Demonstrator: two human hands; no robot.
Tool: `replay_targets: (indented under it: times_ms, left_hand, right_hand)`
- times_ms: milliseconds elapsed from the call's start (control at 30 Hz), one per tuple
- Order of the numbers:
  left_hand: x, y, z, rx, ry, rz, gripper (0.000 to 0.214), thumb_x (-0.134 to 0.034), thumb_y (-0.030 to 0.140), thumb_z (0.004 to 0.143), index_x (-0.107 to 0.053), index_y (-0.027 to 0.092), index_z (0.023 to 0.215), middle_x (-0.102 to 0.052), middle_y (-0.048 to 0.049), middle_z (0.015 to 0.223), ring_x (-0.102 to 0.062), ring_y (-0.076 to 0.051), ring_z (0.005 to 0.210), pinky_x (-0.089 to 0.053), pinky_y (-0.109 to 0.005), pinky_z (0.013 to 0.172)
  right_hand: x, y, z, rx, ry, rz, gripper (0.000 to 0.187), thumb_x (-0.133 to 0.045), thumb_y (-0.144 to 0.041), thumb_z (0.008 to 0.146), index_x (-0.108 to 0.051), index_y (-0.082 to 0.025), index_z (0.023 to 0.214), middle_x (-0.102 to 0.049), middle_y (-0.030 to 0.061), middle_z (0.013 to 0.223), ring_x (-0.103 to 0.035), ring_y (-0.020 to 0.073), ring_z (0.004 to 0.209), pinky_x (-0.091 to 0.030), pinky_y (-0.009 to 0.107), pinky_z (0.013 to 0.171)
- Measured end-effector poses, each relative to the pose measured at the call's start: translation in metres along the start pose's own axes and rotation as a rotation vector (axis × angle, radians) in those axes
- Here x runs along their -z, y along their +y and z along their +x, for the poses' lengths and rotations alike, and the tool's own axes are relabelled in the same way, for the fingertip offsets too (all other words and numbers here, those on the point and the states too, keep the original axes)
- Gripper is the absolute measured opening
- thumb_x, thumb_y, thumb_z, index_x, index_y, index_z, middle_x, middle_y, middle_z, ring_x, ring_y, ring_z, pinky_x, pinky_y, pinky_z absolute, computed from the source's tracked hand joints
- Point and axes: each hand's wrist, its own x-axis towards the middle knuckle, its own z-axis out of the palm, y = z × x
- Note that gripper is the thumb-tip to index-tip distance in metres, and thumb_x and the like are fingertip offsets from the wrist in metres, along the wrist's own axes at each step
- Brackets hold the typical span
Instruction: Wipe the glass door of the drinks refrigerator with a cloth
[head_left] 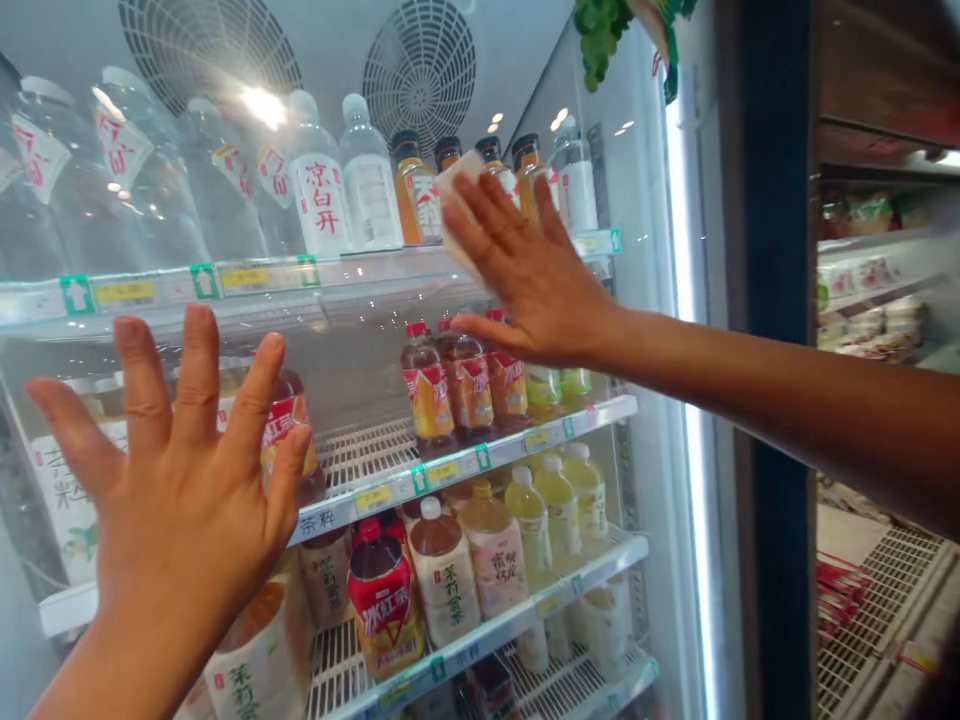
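Observation:
My left hand (187, 490) is open, its fingers spread wide toward the glass door (352, 350) of a drinks cooler; nothing is in it. Higher up, my right hand (525, 270) lies nearly flat at the glass, with a folded white cloth (461, 210) under its fingers. The cloth sticks out past the fingertips on the left, and its rest is hidden by the hand. Behind the glass by the right hand stand amber bottles with black caps (415, 185) and red-capped iced tea bottles (427, 385).
Shelves (480, 450) of bottled drinks fill the cooler, with large clear water bottles (322, 180) on top. A lit strip (686, 330) runs down the right side beside a dark frame (776, 300). Another open shelf unit (885, 600) stands at far right.

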Motion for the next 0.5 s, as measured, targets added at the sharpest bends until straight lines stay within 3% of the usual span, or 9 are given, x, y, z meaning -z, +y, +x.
replay_targets:
  times_ms: [67, 233, 267, 400, 433, 500]
  left_hand:
    - [-0.006, 0.017, 0.007, -0.017, -0.005, 0.005, 0.069, -0.049, 0.044, 0.098, -0.019, 0.043, 0.160, -0.001, 0.0062, 0.173, 0.001, -0.040, 0.159, 0.010, -0.078, 0.120]
    - [-0.022, 0.071, 0.032, -0.018, -0.020, -0.071, 0.067, -0.052, 0.041, 0.097, -0.027, 0.045, 0.158, -0.006, 0.0111, 0.172, 0.000, -0.034, 0.160, 0.014, -0.070, 0.125]
    - [-0.025, 0.081, 0.037, -0.008, -0.022, -0.089, 0.066, -0.053, 0.042, 0.096, -0.029, 0.046, 0.158, -0.007, 0.0118, 0.172, 0.000, -0.034, 0.160, 0.015, -0.069, 0.125]
    - [-0.039, 0.115, 0.053, -0.001, -0.019, -0.138, 0.065, -0.056, 0.044, 0.095, -0.033, 0.047, 0.156, -0.010, 0.0131, 0.172, -0.001, -0.035, 0.160, 0.017, -0.068, 0.125]
    - [-0.043, 0.122, 0.057, -0.017, -0.017, -0.127, 0.065, -0.055, 0.044, 0.095, -0.032, 0.046, 0.156, -0.010, 0.0120, 0.172, -0.001, -0.035, 0.160, 0.017, -0.069, 0.124]
    - [-0.050, 0.135, 0.063, -0.068, -0.009, -0.070, 0.066, -0.052, 0.044, 0.096, -0.030, 0.040, 0.158, -0.009, 0.0073, 0.173, -0.001, -0.035, 0.160, 0.014, -0.070, 0.124]
  right_hand:
    - [0.000, 0.012, -0.011, -0.065, 0.015, 0.010, 0.094, -0.026, -0.079, 0.096, 0.001, -0.023, 0.166, -0.005, 0.0087, 0.174, -0.002, 0.0361, 0.160, 0.001, 0.069, 0.126]
    - [0.000, 0.017, -0.054, 0.287, -0.128, 0.089, 0.090, -0.029, -0.078, 0.096, -0.006, -0.028, 0.166, -0.018, 0.0021, 0.173, -0.010, 0.0285, 0.160, -0.001, 0.059, 0.130]
    - [0.002, 0.027, -0.059, 0.266, -0.114, 0.079, 0.090, -0.029, -0.079, 0.095, -0.005, -0.028, 0.166, -0.017, 0.0023, 0.173, -0.010, 0.0289, 0.160, 0.001, 0.060, 0.130]
    - [0.010, 0.079, -0.074, -0.087, 0.012, 0.008, 0.096, -0.028, -0.079, 0.095, -0.001, -0.020, 0.166, -0.005, 0.0107, 0.174, -0.002, 0.0351, 0.160, 0.004, 0.066, 0.127]
    - [0.011, 0.085, -0.081, -0.101, 0.019, 0.011, 0.099, -0.029, -0.079, 0.095, 0.000, -0.017, 0.166, -0.003, 0.0130, 0.173, 0.000, 0.0362, 0.160, 0.002, 0.066, 0.127]
    - [0.010, 0.088, -0.099, 0.019, -0.010, 0.058, 0.104, -0.033, -0.081, 0.093, 0.005, -0.016, 0.165, -0.007, 0.0137, 0.173, -0.002, 0.0356, 0.160, -0.002, 0.065, 0.128]
